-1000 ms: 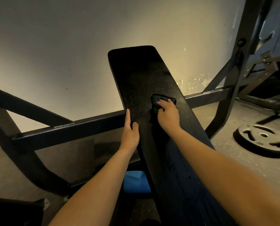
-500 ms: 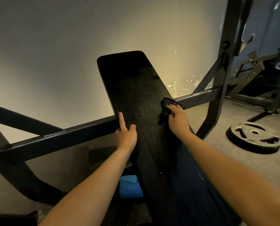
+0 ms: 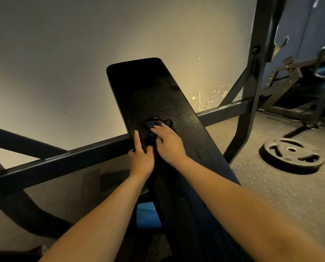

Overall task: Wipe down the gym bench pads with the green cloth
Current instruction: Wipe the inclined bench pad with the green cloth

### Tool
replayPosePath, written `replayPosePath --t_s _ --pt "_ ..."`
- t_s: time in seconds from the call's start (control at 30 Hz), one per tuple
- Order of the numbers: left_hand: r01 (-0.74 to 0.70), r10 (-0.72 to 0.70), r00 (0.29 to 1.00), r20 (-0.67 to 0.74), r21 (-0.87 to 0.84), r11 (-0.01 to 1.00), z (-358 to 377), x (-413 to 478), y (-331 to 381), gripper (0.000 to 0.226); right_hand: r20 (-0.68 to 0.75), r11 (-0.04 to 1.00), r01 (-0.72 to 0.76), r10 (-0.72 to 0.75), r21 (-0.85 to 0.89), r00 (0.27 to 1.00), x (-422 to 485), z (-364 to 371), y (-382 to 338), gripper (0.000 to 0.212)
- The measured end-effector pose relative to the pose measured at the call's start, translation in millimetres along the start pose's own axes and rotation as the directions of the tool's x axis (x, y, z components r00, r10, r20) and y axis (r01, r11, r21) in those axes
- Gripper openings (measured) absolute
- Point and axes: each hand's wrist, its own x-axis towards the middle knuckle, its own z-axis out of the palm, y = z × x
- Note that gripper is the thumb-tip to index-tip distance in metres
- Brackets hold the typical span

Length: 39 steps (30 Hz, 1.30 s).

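1. My right hand (image 3: pixel 167 143) has swept the green cloth (image 3: pixel 155 123) from the 3 o'clock edge of the bench pad (image 3: pixel 148 91) to its middle — beside my left hand (image 3: pixel 141 157).
2. Right fingers lie flat, pressing the cloth down.
3. Left hand grips the pad's 9 o'clock edge.

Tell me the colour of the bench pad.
The bench pad is black with a fine pebbled grain, shown best in the head view.
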Motion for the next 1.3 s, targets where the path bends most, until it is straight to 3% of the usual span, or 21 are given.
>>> replayPosePath --t_s 0.13,0.23,0.33,0.47,0.57,0.7,0.9,1.0,1.13,1.2,1.3 --pt "0.01 -0.01 1.0 -0.003 0.045 0.999 0.2 0.1 0.0 0.066 0.039 0.997 0.037 -0.035 -0.061 0.999 -3.9 -18.2 20.4 0.044" --pt "-0.003 0.002 1.0 0.003 0.047 0.999 0.8 -1.1 1.6 0.065 -0.073 0.984 -0.145 0.138 -0.099 0.988 -6.1 -40.9 48.7 0.048" --pt "0.011 -0.011 1.0 0.007 0.016 1.0 1.3 -2.8 3.6 0.066 -0.174 0.928 -0.369 0.355 -0.056 0.918 -13.2 -59.3 75.8 0.049" --pt "0.025 -0.025 1.0 0.002 0.002 1.0 3.0 -3.4 2.4 0.065 -0.276 0.866 -0.499 0.475 -0.022 0.836 -19.5 -55.7 70.6 0.047" --pt "0.02 -0.02 1.0 -0.001 0.008 1.0 4.7 -1.5 -0.7 0.065 -0.281 0.883 -0.469 0.444 -0.023 0.851 -21.1 -40.3 47.1 0.046" --pt "0.003 -0.002 1.0 -0.017 0.02 1.0 4.4 1.8 -6.9 0.065 -0.156 0.984 -0.181 0.179 0.001 0.971 -31.8 -7.3 9.7 0.044" --pt "-0.076 0.076 0.997 0.006 0.049 0.996 4.7 -0.4 -17.5 0.062 -0.033 1.0 -0.031 0.031 0.005 0.999 -39.9 -12.6 21.1 0.042" --pt "-0.08 0.077 0.996 0.034 0.068 0.995 3.2 -1.8 -17.4 0.061 -0.121 0.977 -0.215 0.211 -0.014 0.97 -30.2 -36.1 44.0 0.046" --pt "-0.068 0.066 0.997 0.049 0.053 0.996 3.4 -2.3 -16.3 0.062 -0.19 0.879 -0.477 0.47 0.012 0.862 -21.4 -62.7 76.0 0.049" --pt "-0.064 0.061 0.996 0.058 0.036 0.997 3.4 -2.4 -16.0 0.062 -0.205 0.863 -0.504 0.5 0.033 0.842 -22.5 -61.2 75.0 0.047" --pt "-0.055 0.057 0.996 0.07 -0.042 0.998 2.6 0.1 -19.5 0.064 -0.183 0.885 -0.466 0.459 0.004 0.869 -27.3 -50.4 60.0 0.049"
